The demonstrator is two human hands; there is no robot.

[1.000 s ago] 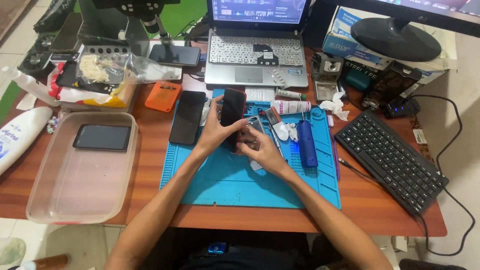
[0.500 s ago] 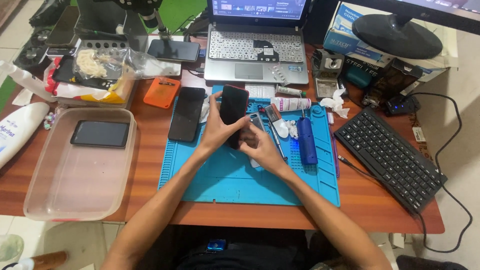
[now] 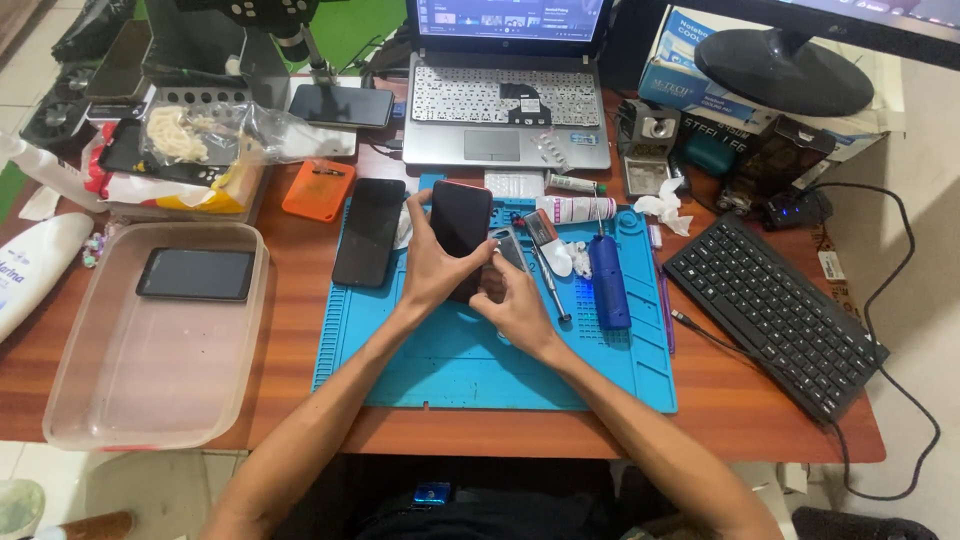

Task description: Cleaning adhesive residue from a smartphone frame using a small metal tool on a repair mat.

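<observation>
While held upright over the mat: the slim black smartphone with a dark glass face (image 3: pixel 461 222) stands on its lower end, tilted slightly away from the person.
Left hand: the left hand (image 3: pixel 432 268) wraps the phone's left edge from behind, thumb on the near side, fingers (image 3: pixel 424 206) curled up along the edge; closed on the phone.
Right hand: the right hand (image 3: pixel 515 300) sits at the phone's lower right corner, fingers bent narrow and touching its bottom edge; whether it pinches a small tool, I cannot tell.
Mat: a blue silicone repair mat (image 3: pixel 450 370) lies under both hands on the reddish wooden surface (image 3: pixel 290 330).
Just right of the hands: a thin metal-shafted tool (image 3: pixel 548 275), a blue cylindrical tool (image 3: pixel 608 275), and a white squeeze tube (image 3: pixel 578 208) lying flat at the mat's top rim.
Just left: a second black phone (image 3: pixel 368 231) lies face up, half on the mat's edge.
Packages: a small orange rectangular case (image 3: pixel 318 189) beyond that phone; a clear plastic bag of pale stringy material (image 3: pixel 215 130) farther left; a blue and white cardboard box (image 3: pixel 680 60) at top right behind a monitor foot; a white bottle with blue print (image 3: pixel 35 265) at the far left edge.
Tray: a clear plastic rectangular tray (image 3: pixel 120 400) holds a third dark phone (image 3: pixel 196 274).
Outer ring: a silver laptop (image 3: pixel 505 115) beyond the mat, a black keyboard (image 3: pixel 775 315) to the right.
</observation>
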